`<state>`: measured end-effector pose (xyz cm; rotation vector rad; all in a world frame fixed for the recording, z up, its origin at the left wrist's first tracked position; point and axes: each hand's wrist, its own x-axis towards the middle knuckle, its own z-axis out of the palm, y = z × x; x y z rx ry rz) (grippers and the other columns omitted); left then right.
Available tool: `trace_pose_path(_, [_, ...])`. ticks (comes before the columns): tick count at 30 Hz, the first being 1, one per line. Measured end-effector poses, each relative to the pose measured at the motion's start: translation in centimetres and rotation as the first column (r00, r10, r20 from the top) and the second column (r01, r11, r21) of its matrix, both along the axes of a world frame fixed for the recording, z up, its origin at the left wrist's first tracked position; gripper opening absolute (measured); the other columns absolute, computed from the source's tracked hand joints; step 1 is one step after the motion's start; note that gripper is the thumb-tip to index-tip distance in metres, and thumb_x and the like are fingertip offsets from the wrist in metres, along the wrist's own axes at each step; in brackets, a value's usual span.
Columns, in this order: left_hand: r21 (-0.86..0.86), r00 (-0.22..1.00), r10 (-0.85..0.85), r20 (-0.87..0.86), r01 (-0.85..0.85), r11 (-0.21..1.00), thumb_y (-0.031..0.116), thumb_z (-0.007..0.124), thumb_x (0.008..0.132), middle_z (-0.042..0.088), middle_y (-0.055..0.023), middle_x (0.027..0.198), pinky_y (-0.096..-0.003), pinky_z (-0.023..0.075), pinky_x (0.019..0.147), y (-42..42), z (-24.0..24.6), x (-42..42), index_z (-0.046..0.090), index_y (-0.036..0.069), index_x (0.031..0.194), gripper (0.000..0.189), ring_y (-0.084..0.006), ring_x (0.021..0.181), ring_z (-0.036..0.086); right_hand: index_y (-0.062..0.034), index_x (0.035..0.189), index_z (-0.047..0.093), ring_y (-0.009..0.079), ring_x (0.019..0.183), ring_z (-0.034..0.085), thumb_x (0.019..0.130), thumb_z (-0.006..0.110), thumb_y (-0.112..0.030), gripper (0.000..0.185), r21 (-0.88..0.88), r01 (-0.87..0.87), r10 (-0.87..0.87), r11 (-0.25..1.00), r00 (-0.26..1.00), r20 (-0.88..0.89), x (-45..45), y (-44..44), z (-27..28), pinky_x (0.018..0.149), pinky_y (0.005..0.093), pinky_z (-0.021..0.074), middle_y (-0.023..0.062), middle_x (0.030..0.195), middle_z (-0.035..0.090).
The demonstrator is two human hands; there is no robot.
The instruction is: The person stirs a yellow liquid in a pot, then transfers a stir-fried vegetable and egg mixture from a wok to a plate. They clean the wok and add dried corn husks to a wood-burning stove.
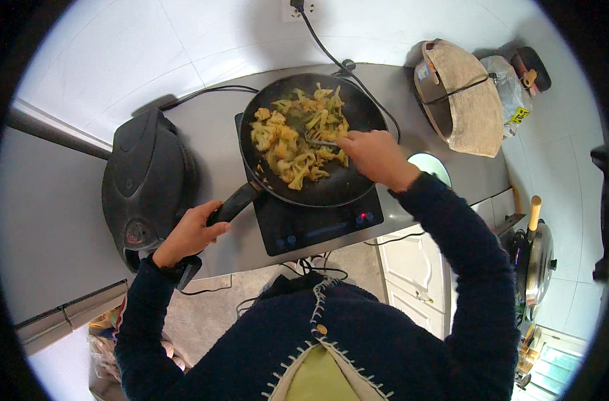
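Observation:
A black frying pan (312,198) rests on a black induction cooktop (317,228) whose red indicator light is lit. Cauliflower pieces (279,143), browned and yellowish, fill much of the pan's left and middle. My left hand (191,234) is wrapped around the pan's black handle (237,203). Over the pan's right side, my right hand (372,155) grips a metal utensil (322,143), probably a spoon. Its far end is among the cauliflower and partly hidden by it; my fingers cover the rest.
A black electric appliance with a lid (146,175) stands left of the pan. A pale green plate (430,168) sits beside my right wrist, partly covered. Farther right is a cloth-covered appliance (472,100). A black power cord (324,47) runs from the wall socket behind the pan.

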<state>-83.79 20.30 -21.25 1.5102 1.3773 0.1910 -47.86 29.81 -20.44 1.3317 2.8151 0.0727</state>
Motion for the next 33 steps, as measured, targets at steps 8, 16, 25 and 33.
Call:
trace_pose_path(8, [-0.073, 0.999, 0.013, 0.037, -0.011, 0.997, 0.013, 0.063, 0.087, 0.056, -0.0098, 0.073, -0.0274, 0.0472, 0.056, -0.2, -0.2, -0.3, 0.053, 0.000, 0.112, 0.030, -0.0149, 0.058, 0.057, -0.0090, 0.096, 0.063, 0.0343, 0.077, 0.063, 0.083, 0.056, -0.012, 0.014, 0.020, 0.305, -0.301, 0.952, 0.949, -0.095, 6.9, -3.4, 5.7, 0.065, 0.0446, 0.0494, 0.0119, 0.082, 0.063])
trace_pose_path(16, [-0.119, 0.999, 0.037, 0.000, -0.037, 0.992, 0.011, 0.063, 0.087, 0.060, -0.0107, 0.078, -0.0264, 0.0480, 0.057, -0.2, -0.4, -0.1, 0.051, -0.002, 0.117, 0.035, -0.0144, 0.059, 0.057, -0.0032, 0.101, 0.064, 0.0382, 0.081, 0.061, 0.087, 0.057, -0.017, 0.021, -0.101, 0.487, -0.497, 0.868, 0.837, -0.228, 7.6, 0.4, 2.2, 0.070, 0.0434, 0.0487, 0.0189, 0.088, 0.064])
trace_pose_path(25, [-0.106, 0.998, 0.054, 0.010, -0.052, 0.993, 0.010, 0.064, 0.086, 0.060, -0.0111, 0.079, -0.0268, 0.0479, 0.056, -0.2, -0.8, -0.4, 0.050, -0.001, 0.120, 0.038, -0.0143, 0.061, 0.058, -0.0109, 0.101, 0.067, 0.0367, 0.083, 0.062, 0.086, 0.056, -0.023, 0.022, -0.307, 0.368, -0.457, 0.878, 0.834, -0.308, 8.0, 1.2, -0.1, 0.072, 0.0455, 0.0498, 0.0152, 0.087, 0.066])
trace_pose_path(33, [-0.121, 0.997, 0.065, -0.041, -0.069, 0.990, 0.009, 0.064, 0.086, 0.060, -0.0109, 0.077, -0.0263, 0.0472, 0.056, 0.3, -0.1, -0.2, 0.051, -0.001, 0.120, 0.038, -0.0149, 0.061, 0.058, -0.0126, 0.101, 0.065, 0.0360, 0.082, 0.062, 0.087, 0.055, -0.023, 0.020, -0.139, 0.488, -0.504, 0.861, 0.786, -0.360, 8.9, 1.6, 0.2, 0.069, 0.0458, 0.0498, 0.0131, 0.089, 0.066])
